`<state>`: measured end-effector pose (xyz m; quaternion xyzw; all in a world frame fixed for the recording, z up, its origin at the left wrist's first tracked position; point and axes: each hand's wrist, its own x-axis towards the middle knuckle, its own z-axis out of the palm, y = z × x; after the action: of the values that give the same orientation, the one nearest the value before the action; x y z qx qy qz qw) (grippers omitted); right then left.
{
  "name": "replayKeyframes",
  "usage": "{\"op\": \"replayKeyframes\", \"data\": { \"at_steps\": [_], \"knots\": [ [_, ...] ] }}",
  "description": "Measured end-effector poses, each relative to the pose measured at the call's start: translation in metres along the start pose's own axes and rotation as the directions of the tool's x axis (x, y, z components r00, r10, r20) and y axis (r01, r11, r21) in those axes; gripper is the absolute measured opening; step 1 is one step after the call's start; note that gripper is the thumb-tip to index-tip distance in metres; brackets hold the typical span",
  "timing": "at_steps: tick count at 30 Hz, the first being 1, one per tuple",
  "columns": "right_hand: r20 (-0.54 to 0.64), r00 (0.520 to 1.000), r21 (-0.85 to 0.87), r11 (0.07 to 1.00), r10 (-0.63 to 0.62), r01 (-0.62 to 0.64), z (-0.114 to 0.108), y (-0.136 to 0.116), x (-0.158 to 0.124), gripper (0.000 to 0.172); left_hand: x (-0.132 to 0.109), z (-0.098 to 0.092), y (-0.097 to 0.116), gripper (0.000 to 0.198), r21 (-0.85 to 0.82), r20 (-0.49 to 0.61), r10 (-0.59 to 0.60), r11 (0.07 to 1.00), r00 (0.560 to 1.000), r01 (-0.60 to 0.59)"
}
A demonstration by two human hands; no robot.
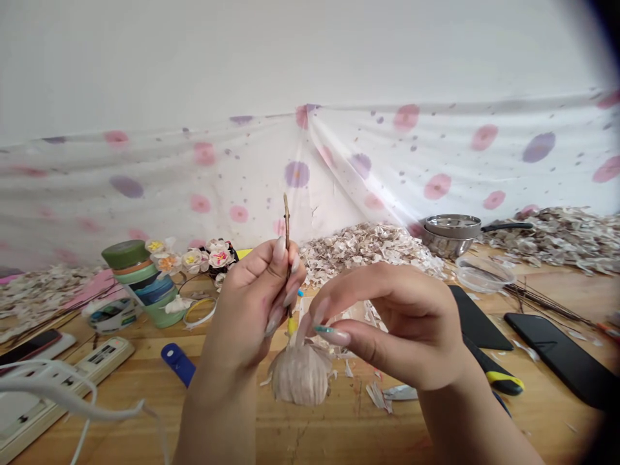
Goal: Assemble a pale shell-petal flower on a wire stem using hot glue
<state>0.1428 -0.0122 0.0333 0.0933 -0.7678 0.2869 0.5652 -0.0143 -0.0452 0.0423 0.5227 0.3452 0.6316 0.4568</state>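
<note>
A thin brown twig (287,223) stands upright in my left hand (252,303), whose fingers are wrapped round it. Below that hand, a yellow piece (291,325) shows at the twig's lower end, and a pale, ribbed, flower-like bundle of dry petals (301,378) hangs there upside down. My right hand (387,323) is at the bundle's upper right, thumb and index finger pinched together by a pale petal-like piece (303,329). Whether the fingertips grip that piece is hard to make out.
Heaps of dry petals (372,248) lie at the back. Tape rolls (155,284), finished flowers (220,255) and a power strip (72,387) are left. Metal bowls (448,236), a phone (557,352) and a yellow-black handle (504,381) are right.
</note>
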Motion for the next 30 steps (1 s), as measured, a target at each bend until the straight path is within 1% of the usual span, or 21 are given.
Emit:
{"op": "replayKeyframes", "data": {
  "at_steps": [4,8,14,16,19,22,24,27,28,30],
  "knots": [
    [0.012,0.998,-0.006,0.998,0.062,-0.062,0.003,0.001,-0.001,0.004,-0.002,0.0,-0.001,0.031,-0.032,-0.012,0.001,1.0,1.0,-0.002],
    [0.011,0.992,0.064,0.99,0.126,-0.127,0.004,0.005,0.0,0.005,-0.003,0.001,0.001,0.031,-0.033,0.015,0.008,0.999,1.0,-0.007],
    [-0.055,0.993,0.156,0.983,0.106,-0.097,0.003,0.003,-0.001,0.004,-0.003,0.004,0.005,0.03,-0.038,0.042,0.004,0.999,0.999,-0.003],
    [-0.038,0.995,0.166,0.982,0.096,-0.088,0.004,0.002,-0.001,0.004,-0.004,0.004,0.005,0.028,-0.05,0.041,-0.004,0.999,0.999,0.006],
    [0.008,0.997,0.134,0.988,0.082,-0.082,0.004,0.002,-0.001,0.004,-0.005,0.005,0.005,0.03,-0.067,0.04,-0.019,0.998,0.999,0.022],
    [0.024,0.995,0.099,0.991,0.092,-0.094,0.004,0.003,-0.001,0.004,-0.007,0.005,0.006,0.029,-0.067,0.065,-0.007,0.998,0.998,0.011],
    [0.011,0.996,0.096,0.991,0.093,-0.094,0.005,0.003,-0.002,0.004,-0.008,0.006,0.007,0.027,-0.048,0.073,0.01,0.999,0.997,-0.006],
    [-0.043,0.995,0.123,0.988,0.094,-0.088,0.005,0.001,-0.003,0.003,-0.01,0.005,0.008,0.025,-0.018,0.061,0.009,1.0,0.998,-0.008],
    [-0.049,0.994,0.129,0.987,0.099,-0.092,0.006,0.0,-0.004,0.003,-0.01,0.005,0.008,0.025,-0.013,0.055,0.001,1.0,0.998,-0.001],
    [-0.023,0.994,0.125,0.987,0.107,-0.103,0.006,-0.001,-0.005,0.005,-0.011,0.006,0.008,0.026,-0.016,0.054,-0.013,1.0,0.998,0.014]
  ]
}}
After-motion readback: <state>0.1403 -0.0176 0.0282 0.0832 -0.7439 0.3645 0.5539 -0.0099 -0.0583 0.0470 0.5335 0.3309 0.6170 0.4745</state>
